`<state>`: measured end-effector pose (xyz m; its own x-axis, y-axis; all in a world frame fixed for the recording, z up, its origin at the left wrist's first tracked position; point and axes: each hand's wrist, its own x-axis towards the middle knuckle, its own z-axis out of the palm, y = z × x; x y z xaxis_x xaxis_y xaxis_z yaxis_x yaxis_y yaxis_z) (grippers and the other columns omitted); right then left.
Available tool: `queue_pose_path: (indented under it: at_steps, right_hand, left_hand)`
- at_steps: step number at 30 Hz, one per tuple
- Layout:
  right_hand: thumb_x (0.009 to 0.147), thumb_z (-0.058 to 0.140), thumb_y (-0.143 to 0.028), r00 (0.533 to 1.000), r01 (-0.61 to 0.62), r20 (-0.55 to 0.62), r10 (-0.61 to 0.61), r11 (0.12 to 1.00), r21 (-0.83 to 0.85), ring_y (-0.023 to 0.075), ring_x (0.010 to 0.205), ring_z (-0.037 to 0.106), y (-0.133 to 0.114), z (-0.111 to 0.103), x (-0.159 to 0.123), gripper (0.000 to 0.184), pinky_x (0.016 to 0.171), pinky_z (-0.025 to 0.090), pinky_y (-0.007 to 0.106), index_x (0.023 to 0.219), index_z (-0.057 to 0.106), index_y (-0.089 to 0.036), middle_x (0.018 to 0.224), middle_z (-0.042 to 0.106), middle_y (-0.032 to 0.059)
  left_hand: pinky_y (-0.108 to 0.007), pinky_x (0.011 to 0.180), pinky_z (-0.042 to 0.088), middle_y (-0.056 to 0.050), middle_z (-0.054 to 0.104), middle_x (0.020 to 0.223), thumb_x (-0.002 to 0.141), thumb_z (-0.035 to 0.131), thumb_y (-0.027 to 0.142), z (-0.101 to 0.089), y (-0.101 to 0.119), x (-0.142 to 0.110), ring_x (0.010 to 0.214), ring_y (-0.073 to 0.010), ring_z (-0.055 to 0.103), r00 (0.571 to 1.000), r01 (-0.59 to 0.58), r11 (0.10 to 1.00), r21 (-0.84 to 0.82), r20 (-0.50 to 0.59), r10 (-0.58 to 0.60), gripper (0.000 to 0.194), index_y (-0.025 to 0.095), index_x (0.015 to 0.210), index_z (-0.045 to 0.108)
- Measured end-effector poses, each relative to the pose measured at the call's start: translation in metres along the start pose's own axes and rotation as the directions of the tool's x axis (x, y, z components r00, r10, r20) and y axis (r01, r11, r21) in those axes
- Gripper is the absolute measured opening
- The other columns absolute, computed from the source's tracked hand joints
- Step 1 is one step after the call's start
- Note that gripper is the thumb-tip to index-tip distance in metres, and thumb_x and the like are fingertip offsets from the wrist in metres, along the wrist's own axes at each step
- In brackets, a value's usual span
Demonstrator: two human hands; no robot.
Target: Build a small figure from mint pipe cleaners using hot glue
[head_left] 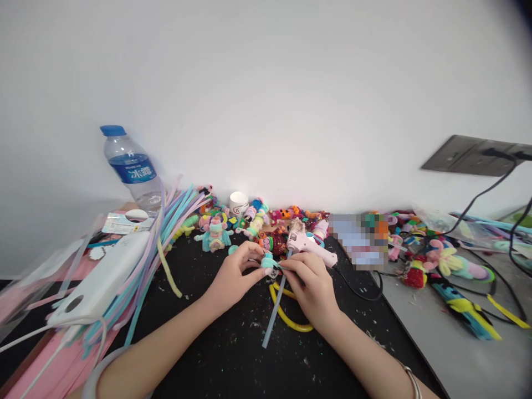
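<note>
My left hand (239, 277) pinches a small turquoise fuzzy pipe cleaner piece (268, 260), wound into a coil, between thumb and fingers. My right hand (311, 285) is closed in a pinch at the coil's right side; a thin dark bit shows at its fingertips, too small to name. Just beneath the hands lie yellow-handled scissors (291, 322), their blades mostly hidden. Behind my right hand rests a pale pink glue gun (312, 249), and a translucent glue stick (272, 321) extends from it toward me, crossing over the yellow handles.
Pipe cleaners in pastel colours (145, 266) lie at left beside a white power bank-like box (102, 274) and a water bottle (133, 166). Several fuzzy figures (215, 235) and a paper cup (239, 204) line the wall. Cables run right to a wall socket (469, 155).
</note>
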<state>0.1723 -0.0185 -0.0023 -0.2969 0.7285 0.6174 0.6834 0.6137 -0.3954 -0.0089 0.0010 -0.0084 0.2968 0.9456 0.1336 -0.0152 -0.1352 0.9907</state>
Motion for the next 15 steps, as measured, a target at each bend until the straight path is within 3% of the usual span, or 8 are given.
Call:
queue_pose_path:
  at_steps: [7,11,15]
  right_hand:
    - [0.083,0.056,-0.016,1.0,-0.03,-0.006,0.031,0.999,0.034,0.0192,0.079,0.054,0.0001,-0.0013,-0.0001,0.004,0.07,0.042,0.034,0.083,0.057,-0.019,0.079,0.062,0.0032]
    - [0.082,0.056,-0.014,0.998,-0.07,-0.001,0.071,0.996,0.058,0.019,0.077,0.054,-0.0001,-0.0007,0.0002,0.005,0.069,0.043,0.033,0.083,0.056,-0.019,0.079,0.061,0.0032]
    - [0.082,0.054,-0.012,0.996,-0.093,-0.006,0.093,0.992,0.083,0.0186,0.078,0.055,0.0001,-0.001,0.0,0.008,0.07,0.043,0.032,0.085,0.056,-0.019,0.081,0.061,0.0034]
  left_hand:
    - [-0.03,0.083,0.048,-0.005,0.06,0.1,0.075,0.058,0.013,-0.0027,0.0023,-0.0005,0.093,-0.0177,0.058,0.99,-0.137,0.949,0.285,0.034,0.133,0.018,0.019,0.092,0.057]
    - [-0.028,0.082,0.048,-0.006,0.058,0.109,0.076,0.057,0.013,-0.0044,0.0047,-0.0018,0.096,-0.0175,0.057,0.982,-0.18,0.914,0.362,0.019,0.186,0.015,0.019,0.089,0.059]
    - [-0.03,0.083,0.047,-0.005,0.061,0.103,0.076,0.058,0.013,-0.0054,0.0057,-0.0022,0.094,-0.0174,0.058,0.98,-0.192,0.892,0.41,0.034,0.196,0.017,0.02,0.091,0.059]
